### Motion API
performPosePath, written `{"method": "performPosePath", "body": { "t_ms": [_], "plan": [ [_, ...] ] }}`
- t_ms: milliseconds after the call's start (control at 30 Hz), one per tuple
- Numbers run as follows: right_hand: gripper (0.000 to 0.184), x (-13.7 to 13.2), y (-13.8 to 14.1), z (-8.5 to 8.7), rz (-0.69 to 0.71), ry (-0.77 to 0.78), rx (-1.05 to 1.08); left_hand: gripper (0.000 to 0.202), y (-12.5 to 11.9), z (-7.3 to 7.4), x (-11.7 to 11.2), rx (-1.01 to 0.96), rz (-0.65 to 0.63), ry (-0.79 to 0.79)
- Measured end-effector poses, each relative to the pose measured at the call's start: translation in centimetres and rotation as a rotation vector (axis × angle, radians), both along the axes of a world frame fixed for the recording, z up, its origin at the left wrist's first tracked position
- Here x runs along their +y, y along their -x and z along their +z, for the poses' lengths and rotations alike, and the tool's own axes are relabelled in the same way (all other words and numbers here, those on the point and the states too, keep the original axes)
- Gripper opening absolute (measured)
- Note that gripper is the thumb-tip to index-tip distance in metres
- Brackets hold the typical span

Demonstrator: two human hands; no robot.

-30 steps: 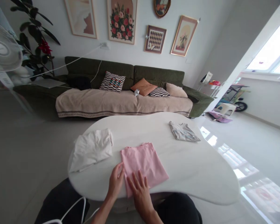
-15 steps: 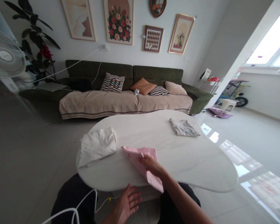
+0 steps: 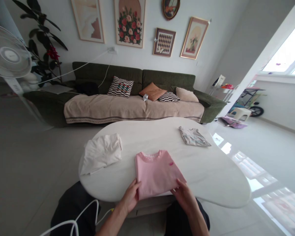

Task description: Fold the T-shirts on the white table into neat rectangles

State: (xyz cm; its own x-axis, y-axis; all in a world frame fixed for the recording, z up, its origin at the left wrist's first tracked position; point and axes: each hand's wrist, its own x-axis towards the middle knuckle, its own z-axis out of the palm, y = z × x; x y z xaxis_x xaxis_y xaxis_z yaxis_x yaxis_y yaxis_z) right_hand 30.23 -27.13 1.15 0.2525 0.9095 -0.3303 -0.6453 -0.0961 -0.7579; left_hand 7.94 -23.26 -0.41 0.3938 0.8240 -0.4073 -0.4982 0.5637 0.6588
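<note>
A pink T-shirt (image 3: 157, 173) lies folded into a rectangle on the white oval table (image 3: 211, 177), its collar toward the far side and a small red mark on its chest. My left hand (image 3: 130, 196) grips the shirt's near left edge. At the near right corner, my right hand (image 3: 184, 194) has its fingers on the cloth. To the left of the shirt sits a folded white garment (image 3: 101, 153), and a folded grey printed T-shirt (image 3: 193, 137) lies farther off on the right.
My dark trousers (image 3: 73, 206) show below the table's near edge, with a white cable (image 3: 86, 213) across them. Beyond the table stand an olive sofa (image 3: 134, 109) with a beige throw and, at far left, a white standing fan (image 3: 8, 50). Sunlit floor tiles lie to the right.
The pink shirt has gone from hanging in a lifted fold to lying flat, collar visible. My left hand has come up from below the table edge to the shirt, and my right hand has moved to its near corner.
</note>
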Motion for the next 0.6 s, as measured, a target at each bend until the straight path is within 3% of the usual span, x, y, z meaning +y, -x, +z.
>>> {"method": "performPosePath", "body": {
  "t_ms": [100,200,267,433,600],
  "plan": [
    [0.041,-2.7,-1.5,-2.8,0.004,0.136,-0.043,0.047,0.4,-1.0,-0.3,0.098,-0.016,0.011],
    [0.038,-3.1,-2.8,-3.3,0.039,0.188,-0.123,0.051,1.0,-1.2,-0.3,0.169,-0.043,0.029],
    [0.037,-2.3,-3.6,-3.2,0.048,0.209,-0.244,0.053,1.2,-1.3,0.0,0.256,-0.05,0.015],
    [0.039,1.3,-4.8,-3.6,0.195,0.208,-0.885,0.053,1.0,-2.3,0.9,0.554,0.027,-0.129],
    [0.026,2.9,-4.9,-4.1,0.204,0.19,-1.052,0.071,0.8,-2.5,0.8,0.606,0.02,-0.128]
  ]
}}
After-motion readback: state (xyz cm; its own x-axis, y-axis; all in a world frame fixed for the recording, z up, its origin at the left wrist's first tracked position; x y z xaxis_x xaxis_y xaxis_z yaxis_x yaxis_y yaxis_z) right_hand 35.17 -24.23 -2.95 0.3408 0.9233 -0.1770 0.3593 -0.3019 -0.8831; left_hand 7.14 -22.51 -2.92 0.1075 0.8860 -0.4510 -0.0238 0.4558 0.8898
